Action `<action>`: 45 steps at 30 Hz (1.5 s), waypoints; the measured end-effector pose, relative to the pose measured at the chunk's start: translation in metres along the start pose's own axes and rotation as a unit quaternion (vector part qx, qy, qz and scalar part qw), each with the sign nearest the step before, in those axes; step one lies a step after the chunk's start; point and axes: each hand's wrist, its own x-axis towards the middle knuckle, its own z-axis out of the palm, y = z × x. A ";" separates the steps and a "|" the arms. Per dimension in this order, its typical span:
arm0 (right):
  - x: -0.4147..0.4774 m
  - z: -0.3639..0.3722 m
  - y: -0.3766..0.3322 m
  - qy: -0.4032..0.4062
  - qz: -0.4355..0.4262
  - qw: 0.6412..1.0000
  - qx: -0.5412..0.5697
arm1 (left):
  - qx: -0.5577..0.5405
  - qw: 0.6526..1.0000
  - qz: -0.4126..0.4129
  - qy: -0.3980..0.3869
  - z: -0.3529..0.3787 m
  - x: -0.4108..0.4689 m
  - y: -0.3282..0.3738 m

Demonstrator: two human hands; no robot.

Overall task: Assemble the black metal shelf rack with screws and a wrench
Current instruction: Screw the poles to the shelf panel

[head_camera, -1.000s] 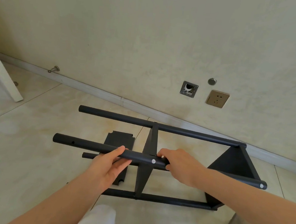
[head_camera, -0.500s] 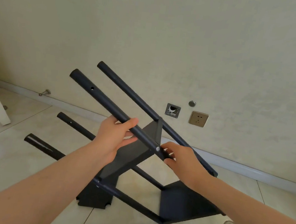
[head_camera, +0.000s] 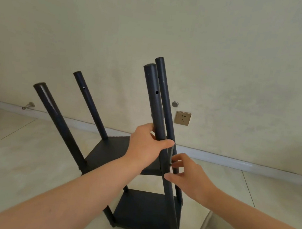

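Black metal fills the middle of our view, but we start with the biggest thing: the pale plaster wall (head_camera: pixel 209 46), then the beige tiled floor (head_camera: pixel 21 156) beneath it. On that floor, near the wall, stands the black metal shelf rack (head_camera: pixel 141 216), its four posts pointing up. We see two flat panels in it: the upper shelf (head_camera: pixel 111 147) and, below it and closer to us, the lower shelf (head_camera: pixel 146 224), both showing plain dark surfaces.

Now the posts. The near left post (head_camera: pixel 59 123) and the far left post (head_camera: pixel 89 106) rise free. On the right, the near right post (head_camera: pixel 152 99) and the far right post (head_camera: pixel 164 97) stand just beside each other.

And the hands! The left hand (head_camera: pixel 147 145) is wrapped around the near right post above the upper shelf, thumb closing over it. The right hand (head_camera: pixel 188 174) pinches the same post lower down, at the upper shelf's corner; whether it holds anything small there, we cannot tell.

On the wall we spot a gold socket (head_camera: pixel 183 118), a round cap (head_camera: pixel 175 104) just above it, and a doorstop (head_camera: pixel 28 105) at the skirting.
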 end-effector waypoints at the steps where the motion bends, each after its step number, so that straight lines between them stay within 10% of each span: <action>1: -0.007 -0.003 0.002 0.003 -0.001 1.000 0.012 | 0.009 1.000 0.005 -0.006 0.007 -0.004 0.001; 11: -0.027 -0.005 0.027 0.042 -0.017 0.997 0.061 | -0.019 0.989 0.041 -0.138 0.030 -0.024 0.000; 14: -0.028 -0.011 0.039 0.050 -0.001 0.996 0.071 | 0.123 0.971 0.047 -0.200 0.005 -0.013 -0.014; 19: -0.031 -0.019 0.056 0.035 0.004 0.997 0.072 | 0.459 0.826 -0.039 -0.326 -0.004 -0.014 -0.075; 26: -0.035 -0.025 0.070 0.034 0.034 0.993 0.105 | 0.560 0.769 -0.040 -0.307 0.009 -0.012 -0.098; 45: -0.046 -0.061 0.133 0.130 0.106 0.972 0.166 | 0.599 0.748 0.049 -0.282 0.097 -0.009 -0.097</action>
